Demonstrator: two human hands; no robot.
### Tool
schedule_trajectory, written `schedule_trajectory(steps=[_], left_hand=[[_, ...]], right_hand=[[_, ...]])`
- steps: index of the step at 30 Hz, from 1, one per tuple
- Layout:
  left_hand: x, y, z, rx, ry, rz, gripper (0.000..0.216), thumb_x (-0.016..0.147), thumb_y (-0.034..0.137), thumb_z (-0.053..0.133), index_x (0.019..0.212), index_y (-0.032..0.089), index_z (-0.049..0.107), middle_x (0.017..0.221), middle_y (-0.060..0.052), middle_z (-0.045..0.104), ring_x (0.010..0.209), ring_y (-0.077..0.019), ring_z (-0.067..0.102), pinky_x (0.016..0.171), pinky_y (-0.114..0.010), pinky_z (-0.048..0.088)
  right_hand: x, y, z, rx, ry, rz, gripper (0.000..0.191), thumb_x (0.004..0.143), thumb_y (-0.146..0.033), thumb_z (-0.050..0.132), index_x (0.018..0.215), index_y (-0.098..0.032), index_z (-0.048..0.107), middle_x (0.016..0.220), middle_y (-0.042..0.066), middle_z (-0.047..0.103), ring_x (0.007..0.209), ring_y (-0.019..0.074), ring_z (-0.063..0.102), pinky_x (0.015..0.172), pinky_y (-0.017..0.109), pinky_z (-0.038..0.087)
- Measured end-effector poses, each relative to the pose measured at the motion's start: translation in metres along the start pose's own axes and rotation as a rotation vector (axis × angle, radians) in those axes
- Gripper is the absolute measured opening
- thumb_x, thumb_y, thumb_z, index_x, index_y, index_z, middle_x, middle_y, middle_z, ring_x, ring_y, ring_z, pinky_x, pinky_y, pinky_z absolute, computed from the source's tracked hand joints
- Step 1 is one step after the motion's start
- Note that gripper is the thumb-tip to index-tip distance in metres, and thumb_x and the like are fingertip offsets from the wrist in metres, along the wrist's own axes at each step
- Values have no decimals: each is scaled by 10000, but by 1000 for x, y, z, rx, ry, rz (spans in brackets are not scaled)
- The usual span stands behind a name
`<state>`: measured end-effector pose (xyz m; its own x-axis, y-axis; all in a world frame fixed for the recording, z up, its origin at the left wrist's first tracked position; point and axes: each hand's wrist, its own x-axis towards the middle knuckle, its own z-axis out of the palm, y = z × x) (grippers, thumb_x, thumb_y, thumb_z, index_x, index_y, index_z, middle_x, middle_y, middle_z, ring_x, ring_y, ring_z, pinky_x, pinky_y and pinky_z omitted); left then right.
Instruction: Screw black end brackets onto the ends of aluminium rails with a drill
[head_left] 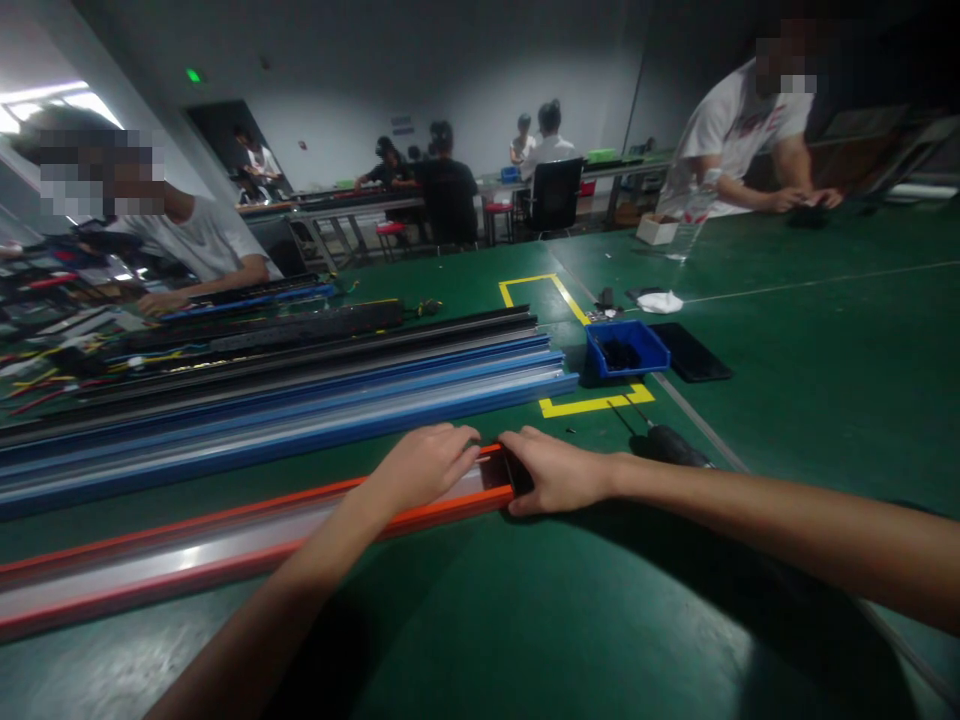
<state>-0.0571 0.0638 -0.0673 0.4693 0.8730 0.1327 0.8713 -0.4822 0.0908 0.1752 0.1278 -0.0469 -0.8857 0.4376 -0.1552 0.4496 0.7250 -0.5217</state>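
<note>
A long orange aluminium profile (187, 553) with a silvery channel lies in front of me, running from the left edge to the middle. My left hand (426, 468) is closed over it near its right end, fingers bent toward the inside of the channel. At that end, my right hand (561, 472) pinches a dark end cap (517, 474), thumb on the near side and fingers on the far side. The hand covers much of the cap, so I cannot tell how far it sits in the profile.
Blue profiles (450, 392) and black profiles (420, 333) lie beyond. A blue bin (627, 350) of small dark parts stands at right, beside a black phone-like slab (688, 352) and a screwdriver (675, 447). Co-workers sit at left (206, 240) and stand at right (739, 135).
</note>
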Motion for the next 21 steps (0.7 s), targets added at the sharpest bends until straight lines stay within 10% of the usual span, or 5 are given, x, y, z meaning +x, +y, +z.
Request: schedule_trajectory(steps=[3,10,15,21], left_hand=[[-1,-3,-2,-146,60,-86,329,1061,363,410,1261,172,588,1187,-92,707,1060,-223,670,934,-391,527],[14,4,-26,-326,134,-94,287,1055,375,441,1153,211,655,1168,-46,693,1091,-191,625,985,-389,496],[61,31,-44,-152,-33,148,250,1027,349,521,1104,195,702,1076,-67,717,1017,-213,641,918,-366,488],[131,47,-28,-6,-272,228,143,908,300,702,992,204,766,963,-70,753,849,-205,667,714,-302,460]], right_hand=[[-15,-5,-19,50,-72,-6,1075,728,-487,831,1545,-33,299,1260,216,620,1095,335,608,889,413,521],[-123,30,-69,7,224,239,615,966,-541,545,1479,-206,492,1376,153,625,1198,339,622,1009,486,512],[-216,77,-47,-1,280,456,394,954,-436,547,1303,-310,682,1294,196,679,1121,408,673,943,535,548],[-290,115,-2,20,304,440,623,898,-344,587,1474,-546,464,1513,117,543,1369,408,514,1089,590,444]])
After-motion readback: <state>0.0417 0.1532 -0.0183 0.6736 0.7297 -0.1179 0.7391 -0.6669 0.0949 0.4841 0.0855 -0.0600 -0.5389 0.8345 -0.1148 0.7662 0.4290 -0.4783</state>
